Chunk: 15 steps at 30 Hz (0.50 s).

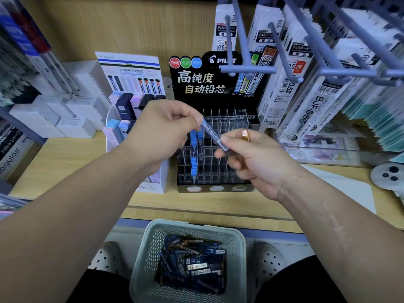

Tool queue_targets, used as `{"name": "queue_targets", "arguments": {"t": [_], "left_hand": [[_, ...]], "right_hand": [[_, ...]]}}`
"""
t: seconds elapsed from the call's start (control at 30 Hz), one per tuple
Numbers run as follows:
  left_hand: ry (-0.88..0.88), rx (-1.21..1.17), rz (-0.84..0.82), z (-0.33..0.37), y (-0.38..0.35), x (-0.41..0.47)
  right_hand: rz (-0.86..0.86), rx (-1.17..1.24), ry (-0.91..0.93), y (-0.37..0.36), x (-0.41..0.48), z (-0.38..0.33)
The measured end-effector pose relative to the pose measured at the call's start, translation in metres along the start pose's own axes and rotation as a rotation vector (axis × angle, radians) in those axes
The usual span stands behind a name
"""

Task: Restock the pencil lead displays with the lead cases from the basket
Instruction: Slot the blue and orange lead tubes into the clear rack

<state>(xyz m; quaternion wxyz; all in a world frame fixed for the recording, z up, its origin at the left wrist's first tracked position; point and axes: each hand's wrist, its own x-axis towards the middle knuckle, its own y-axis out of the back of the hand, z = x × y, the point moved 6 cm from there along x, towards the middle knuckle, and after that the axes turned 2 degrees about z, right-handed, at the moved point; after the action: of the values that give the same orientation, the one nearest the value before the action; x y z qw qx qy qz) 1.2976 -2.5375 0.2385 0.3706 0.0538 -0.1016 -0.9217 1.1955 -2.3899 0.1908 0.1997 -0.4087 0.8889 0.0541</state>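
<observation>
The pale green perforated plastic basket [238,237], nearer than the black compartmented Pilot display [218,99], holds loose dark lead cases [194,265]. Just before the display, the left grip [161,132] pinches the upper end of a slim blue translucent lead case [211,134]; the right grip [251,158] pinches its lower end. Likely light, rigid, slippery: hold the ends. Its label is blurred.

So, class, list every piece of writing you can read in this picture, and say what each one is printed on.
"PILOT": black display header
"高纯度 自动铅芯": same header
"ZEBRA": hanging refill pack
"0.5 赤": red-labelled pack
"BJF-0.5芯": long white pack
"0.5HB", "0.7HB": clear slot dividers
Too small or blurred: labels on the lead cases in the basket; the white display card
</observation>
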Motion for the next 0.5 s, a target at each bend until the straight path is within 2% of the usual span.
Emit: {"name": "queue_targets", "arguments": {"t": [0.1, 0.2, 0.33, 0.5], "left_hand": [[-0.013, 0.048, 0.035, 0.002, 0.010, 0.004], [-0.075, 0.202, 0.061, 0.003, 0.016, 0.007], [-0.244, 0.454, 0.046, 0.008, 0.010, 0.003], [-0.421, 0.660, 0.042, 0.011, -0.001, -0.001]], "right_hand": [[0.093, -0.007, -0.004, 0.008, 0.003, 0.002], [0.153, 0.021, -0.004, 0.012, 0.005, 0.003], [0.147, 0.047, -0.010, 0.013, 0.006, 0.004], [0.135, 0.032, -0.021, 0.011, 0.005, 0.005]]}}
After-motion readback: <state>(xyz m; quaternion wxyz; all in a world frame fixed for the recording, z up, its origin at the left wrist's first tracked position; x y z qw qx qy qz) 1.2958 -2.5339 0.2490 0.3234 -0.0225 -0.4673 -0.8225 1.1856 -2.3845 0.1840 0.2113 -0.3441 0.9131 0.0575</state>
